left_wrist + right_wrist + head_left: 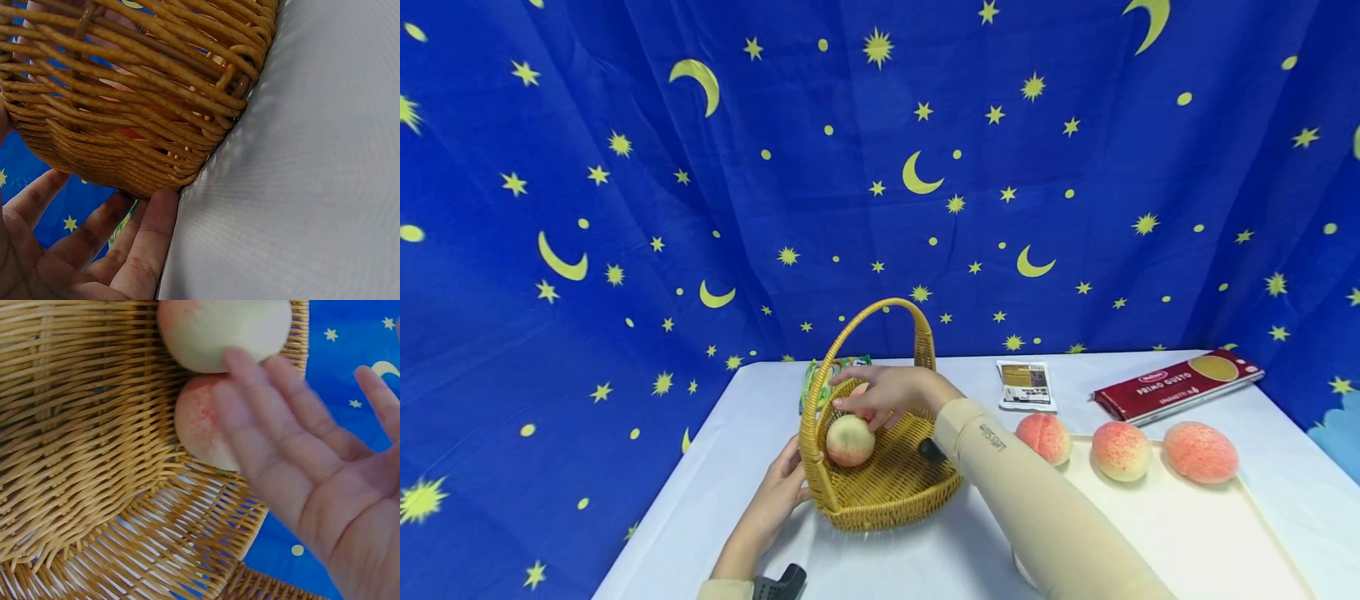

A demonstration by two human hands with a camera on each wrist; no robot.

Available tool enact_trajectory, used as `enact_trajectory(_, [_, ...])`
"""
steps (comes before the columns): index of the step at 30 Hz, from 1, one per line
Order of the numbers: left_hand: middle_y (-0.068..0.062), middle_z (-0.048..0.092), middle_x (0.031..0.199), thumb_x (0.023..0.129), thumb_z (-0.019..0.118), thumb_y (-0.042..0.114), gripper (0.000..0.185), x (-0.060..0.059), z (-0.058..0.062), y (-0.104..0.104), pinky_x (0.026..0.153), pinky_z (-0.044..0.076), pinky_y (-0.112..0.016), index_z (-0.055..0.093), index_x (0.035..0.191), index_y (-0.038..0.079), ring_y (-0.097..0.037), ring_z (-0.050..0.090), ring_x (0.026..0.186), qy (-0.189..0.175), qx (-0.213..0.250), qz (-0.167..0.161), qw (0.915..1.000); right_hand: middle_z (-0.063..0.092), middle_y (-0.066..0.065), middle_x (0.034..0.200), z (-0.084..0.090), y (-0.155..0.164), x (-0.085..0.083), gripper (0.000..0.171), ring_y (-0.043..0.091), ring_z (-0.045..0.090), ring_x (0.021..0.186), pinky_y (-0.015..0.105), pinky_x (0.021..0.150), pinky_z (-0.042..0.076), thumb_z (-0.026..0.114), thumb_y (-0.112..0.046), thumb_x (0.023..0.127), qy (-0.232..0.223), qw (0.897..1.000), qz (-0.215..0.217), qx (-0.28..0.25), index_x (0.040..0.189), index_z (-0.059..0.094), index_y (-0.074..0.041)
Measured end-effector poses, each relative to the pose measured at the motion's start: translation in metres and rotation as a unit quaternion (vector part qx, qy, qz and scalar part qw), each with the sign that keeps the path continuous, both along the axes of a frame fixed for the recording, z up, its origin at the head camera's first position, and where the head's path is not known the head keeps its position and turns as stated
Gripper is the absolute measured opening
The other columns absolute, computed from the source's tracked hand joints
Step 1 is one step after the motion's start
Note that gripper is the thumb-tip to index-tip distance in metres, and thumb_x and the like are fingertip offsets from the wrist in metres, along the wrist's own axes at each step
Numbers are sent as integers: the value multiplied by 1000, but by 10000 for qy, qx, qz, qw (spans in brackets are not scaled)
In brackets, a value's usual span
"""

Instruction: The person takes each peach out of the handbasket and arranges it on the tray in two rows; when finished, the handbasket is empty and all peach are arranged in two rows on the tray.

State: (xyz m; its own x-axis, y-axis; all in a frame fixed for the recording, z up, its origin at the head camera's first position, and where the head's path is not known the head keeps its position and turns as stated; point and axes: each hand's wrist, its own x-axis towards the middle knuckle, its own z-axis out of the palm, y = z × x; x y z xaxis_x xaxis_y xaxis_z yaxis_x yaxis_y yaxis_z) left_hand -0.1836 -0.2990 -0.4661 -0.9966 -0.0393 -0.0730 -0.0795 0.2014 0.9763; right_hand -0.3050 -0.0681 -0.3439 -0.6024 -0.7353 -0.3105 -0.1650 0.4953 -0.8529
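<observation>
A pale peach [850,440] lay inside the wicker basket [880,487], against its left wall, with a second, pinker peach [200,425] just behind it. The right hand [887,393] hovered over them inside the basket, its fingers [275,419] straight and released, brushing the fruit without grasping it. The left hand [778,492] rested against the outside of the basket's left wall, fingers [147,240] relaxed and extended along the weave. The basket stood on the white worktop [737,500]. Right of the basket, three more peaches [1120,450] sat on a cream tray [1210,533]; behind the tray lay a red spaghetti box [1176,385] and a small packet [1026,385].
</observation>
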Motion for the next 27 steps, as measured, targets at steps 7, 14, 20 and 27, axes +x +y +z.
enact_trajectory(7, [-25,33,173,108,62,42,66,1,1,1,106,61,-49,39,166,20,-46,48,151,2,9,-8,10000,60,13,148,4,-6,0,58,36,73,114,64,114,51,71,-51,102,-224,9993,-195,244,155,53,-39])
enact_trajectory(14, [-24,34,173,108,61,43,65,1,1,2,104,62,-48,40,166,21,-45,48,152,1,-7,-10,10000,56,11,153,4,-9,-1,60,33,76,111,65,113,52,74,-46,101,-48,9985,-70,534,156,55,-33])
enact_trajectory(20, [-23,33,174,110,60,41,63,0,0,2,103,62,-47,39,166,22,-44,48,152,5,19,-49,10000,59,11,152,2,-7,-2,56,32,79,108,67,115,49,76,-40,101,3,9983,3,579,153,59,-27])
enact_trajectory(27, [-25,33,173,110,59,38,61,0,0,1,103,62,-47,40,166,20,-45,48,151,-15,-12,-4,10000,52,15,162,2,-12,3,56,31,78,112,61,119,49,75,-32,103,-110,9961,270,828,153,58,-16])
